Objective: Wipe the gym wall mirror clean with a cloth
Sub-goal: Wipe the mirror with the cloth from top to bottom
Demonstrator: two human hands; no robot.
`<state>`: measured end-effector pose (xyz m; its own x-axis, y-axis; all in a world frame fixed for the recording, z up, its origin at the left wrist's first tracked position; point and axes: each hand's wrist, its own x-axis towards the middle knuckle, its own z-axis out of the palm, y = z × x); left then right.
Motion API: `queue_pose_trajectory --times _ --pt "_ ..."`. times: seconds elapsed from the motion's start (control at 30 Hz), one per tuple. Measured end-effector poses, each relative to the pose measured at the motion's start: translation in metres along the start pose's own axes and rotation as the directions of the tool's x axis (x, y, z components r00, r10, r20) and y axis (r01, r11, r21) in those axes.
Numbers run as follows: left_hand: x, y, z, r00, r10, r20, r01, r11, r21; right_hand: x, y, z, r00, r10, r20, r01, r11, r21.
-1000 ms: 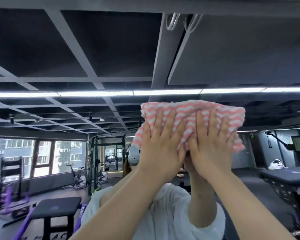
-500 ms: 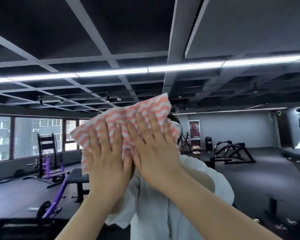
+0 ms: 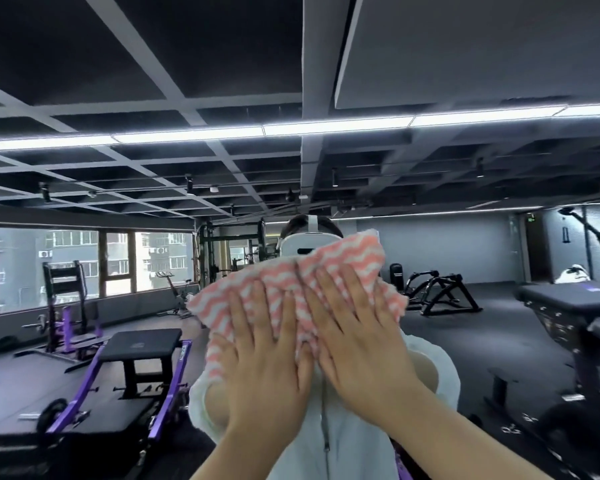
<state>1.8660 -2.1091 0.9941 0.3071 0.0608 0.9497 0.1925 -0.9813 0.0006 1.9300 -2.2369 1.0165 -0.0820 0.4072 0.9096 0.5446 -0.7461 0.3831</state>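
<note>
Your left hand (image 3: pixel 264 358) and right hand (image 3: pixel 357 337) lie side by side, fingers straight and spread, pressing the pink-and-white cloth (image 3: pixel 291 289) flat against the mirror (image 3: pixel 465 254). The cloth sits over your reflected face.

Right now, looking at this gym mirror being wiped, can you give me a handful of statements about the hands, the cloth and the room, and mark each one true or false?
1. Both hands press flat on the cloth. True: left hand, right hand.
2. The cloth is plain blue. False: it has pink and white zigzag stripes.
3. The hands lie side by side on the cloth. True.
4. A black bench on a purple frame shows at lower left. True.
5. The ceiling light strips are off. False: they glow white.
</note>
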Motion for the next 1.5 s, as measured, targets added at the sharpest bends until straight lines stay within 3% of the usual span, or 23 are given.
queue_pose_trajectory --times 0.17,0.4,0.6,0.77,0.87,1.03,1.5 --pt "0.0 0.08 0.019 0.993 0.111 0.036 -0.112 0.993 0.036 -0.053 0.076 -0.012 0.996 0.064 0.061 -0.061 0.997 -0.042" --pt "0.088 0.132 0.007 0.986 0.166 0.024 -0.167 0.983 0.076 -0.004 0.166 -0.029 0.995 0.087 0.047 -0.088 0.996 0.007" --pt "0.161 0.134 -0.007 0.975 0.224 -0.011 -0.222 0.972 0.078 0.061 0.208 -0.037 0.999 0.03 0.037 -0.031 0.999 0.026" --pt "0.22 0.141 -0.029 0.972 0.233 -0.034 -0.224 0.959 0.171 0.116 0.237 -0.054 0.988 0.001 0.152 -0.006 0.999 0.034" --pt "0.249 0.145 -0.044 0.943 0.314 -0.109 -0.275 0.922 0.273 0.144 0.25 -0.058 0.988 0.004 0.151 -0.007 1.0 0.016" --pt "0.296 0.144 -0.063 0.987 0.153 0.043 -0.159 0.949 0.273 0.19 0.262 -0.072 0.975 0.054 0.217 -0.057 0.998 0.006" --pt "0.416 0.125 -0.094 0.972 0.195 -0.135 -0.157 0.956 0.249 0.317 0.283 -0.09 0.979 0.139 0.15 -0.145 0.989 0.027"
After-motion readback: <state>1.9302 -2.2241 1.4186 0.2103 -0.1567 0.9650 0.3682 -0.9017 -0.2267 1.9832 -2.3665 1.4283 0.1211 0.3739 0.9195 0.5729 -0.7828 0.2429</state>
